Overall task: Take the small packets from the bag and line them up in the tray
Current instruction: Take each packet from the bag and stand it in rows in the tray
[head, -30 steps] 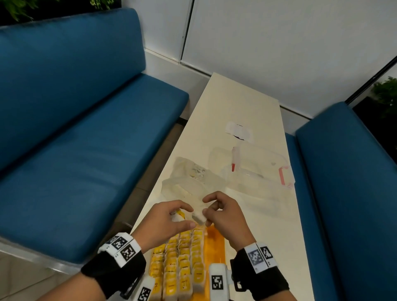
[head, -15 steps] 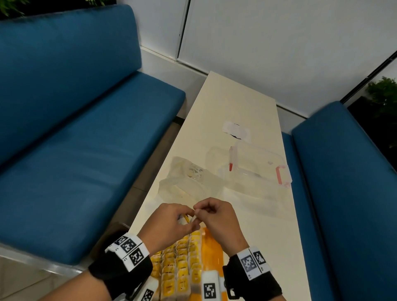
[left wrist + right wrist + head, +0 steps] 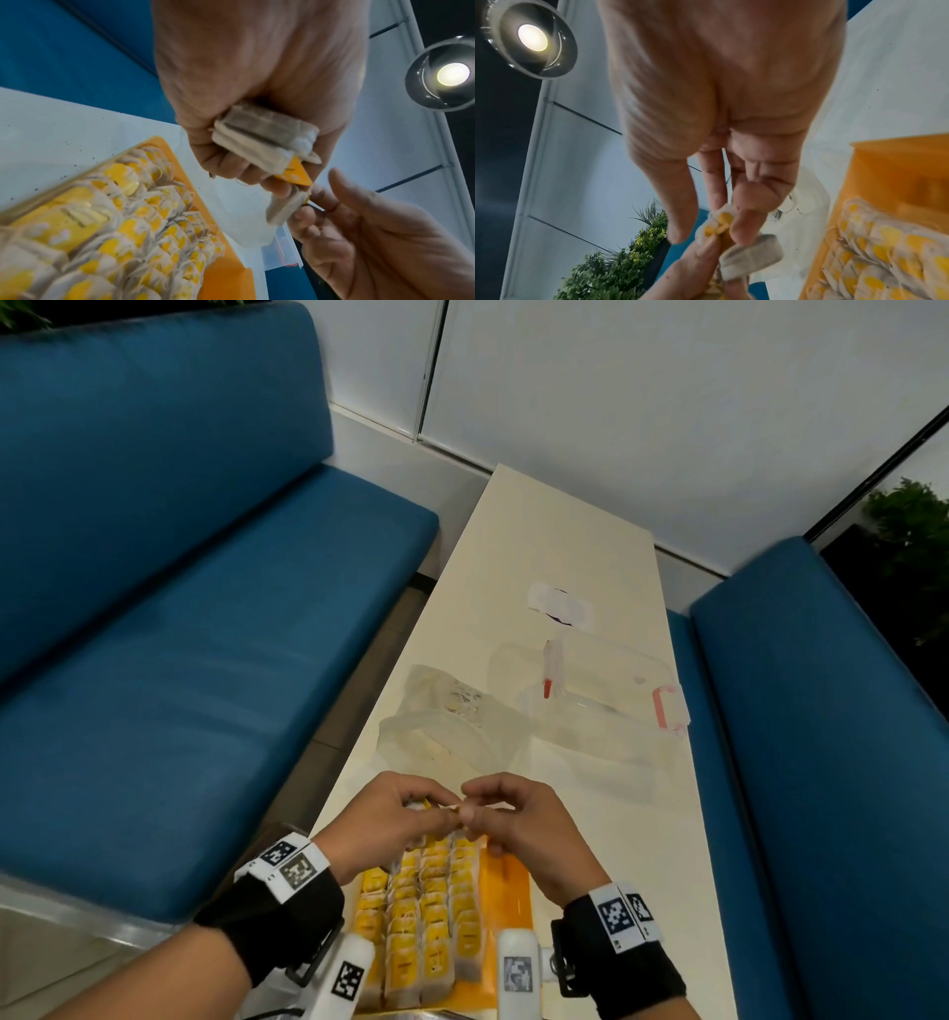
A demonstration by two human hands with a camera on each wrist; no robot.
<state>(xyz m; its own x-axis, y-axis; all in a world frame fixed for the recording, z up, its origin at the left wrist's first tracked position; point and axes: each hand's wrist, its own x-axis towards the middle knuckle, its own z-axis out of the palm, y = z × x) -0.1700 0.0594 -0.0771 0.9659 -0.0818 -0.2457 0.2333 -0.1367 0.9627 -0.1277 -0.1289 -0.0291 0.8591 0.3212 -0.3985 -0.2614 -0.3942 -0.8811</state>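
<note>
**Hands closed together above the tray's far end**

Since a second earlier, both hands had drawn together until their fingertips met, and the view had tipped slightly downward.

A long cream table point(image 3: 560, 546) ran away from the person between two blue sofas, one on the left point(image 3: 169, 618) and one on the right point(image 3: 821, 737), with white wall panels behind and a dark green plant point(image 3: 909, 526) at the far right. On the table lay a crumpled clear bag point(image 3: 452, 721), a clear lidded box with red clips point(image 3: 606, 695) beside it, and a white label point(image 3: 560, 606) farther off. An orange tray point(image 3: 508, 875) sat at the near end, holding rows of yellow-tagged packets point(image 3: 436, 916) packed side by side, with a bare strip on its right.

From the head view, the left hand point(image 3: 395, 819) and right hand point(image 3: 518, 814) merely looked curled over something small. The left wrist view showed more: the left hand gripped a small stack of packets point(image 3: 264, 132) in its curled fingers, above the tray. The right wrist view showed the right hand's thumb and fingers pinching one packet point(image 3: 718, 223) by its yellow tag, right against the left thumb. Both wrist views also caught a round ceiling lamp point(image 3: 447, 75), unseen from the head.
</note>
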